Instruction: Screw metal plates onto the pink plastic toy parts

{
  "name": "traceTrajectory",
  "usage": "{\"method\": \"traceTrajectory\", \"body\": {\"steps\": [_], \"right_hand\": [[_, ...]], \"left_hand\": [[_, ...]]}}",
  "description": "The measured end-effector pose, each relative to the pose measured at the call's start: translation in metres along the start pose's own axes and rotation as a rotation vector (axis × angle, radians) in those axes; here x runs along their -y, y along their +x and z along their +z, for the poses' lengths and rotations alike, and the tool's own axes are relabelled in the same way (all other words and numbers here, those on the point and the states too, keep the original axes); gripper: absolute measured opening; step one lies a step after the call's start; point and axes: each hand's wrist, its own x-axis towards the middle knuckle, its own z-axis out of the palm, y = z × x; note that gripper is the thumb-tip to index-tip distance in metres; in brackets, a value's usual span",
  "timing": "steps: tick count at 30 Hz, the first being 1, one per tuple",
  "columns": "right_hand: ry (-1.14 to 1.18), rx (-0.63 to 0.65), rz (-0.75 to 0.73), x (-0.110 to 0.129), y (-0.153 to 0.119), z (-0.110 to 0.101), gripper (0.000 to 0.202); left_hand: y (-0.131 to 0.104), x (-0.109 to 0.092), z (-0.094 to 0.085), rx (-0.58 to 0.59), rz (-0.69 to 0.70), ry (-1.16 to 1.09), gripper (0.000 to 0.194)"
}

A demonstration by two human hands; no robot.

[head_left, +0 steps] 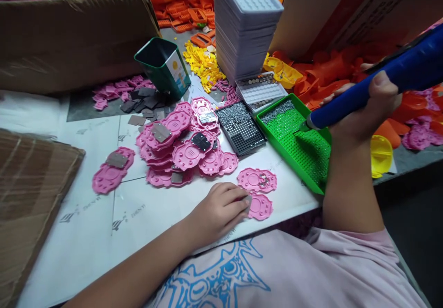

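My right hand point(370, 100) is wrapped round a blue electric screwdriver point(360, 98). Its bit points down into a green perforated tray point(290, 148) that holds many small screws. On the table's near side, my left hand point(221, 208) has its fingers closed over the left end of a pink plastic plate point(260, 206). A small grey cover point(248, 205) shows at my fingertips, partly hidden by them. Just beyond lies another pink plate point(254, 178) with small metal parts at its right end.
A pile of pink plates point(188, 153), some with grey covers, lies beside a black screw tray point(242, 128). Behind stand a green bin point(162, 65), stacked white trays point(245, 35) and a cardboard box point(79, 35). Yellow pieces point(202, 65) and orange parts point(321, 75) lie around.
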Motion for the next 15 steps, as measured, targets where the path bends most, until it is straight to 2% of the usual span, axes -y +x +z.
{"method": "traceTrajectory", "body": {"steps": [5, 10, 15], "right_hand": [[0.014, 0.052, 0.000, 0.0004, -0.0021, 0.0018, 0.037], [-0.002, 0.054, -0.008, -0.0008, -0.0018, -0.0008, 0.044], [-0.014, 0.095, -0.094, 0.0010, 0.0001, -0.0059, 0.041]], "left_hand": [[-0.0016, 0.0008, 0.0032, 0.011, -0.011, -0.001, 0.020], [-0.0027, 0.0019, 0.0033, 0.003, -0.028, -0.021, 0.019], [-0.0002, 0.0019, -0.0009, 0.002, -0.029, -0.056, 0.017]]}}
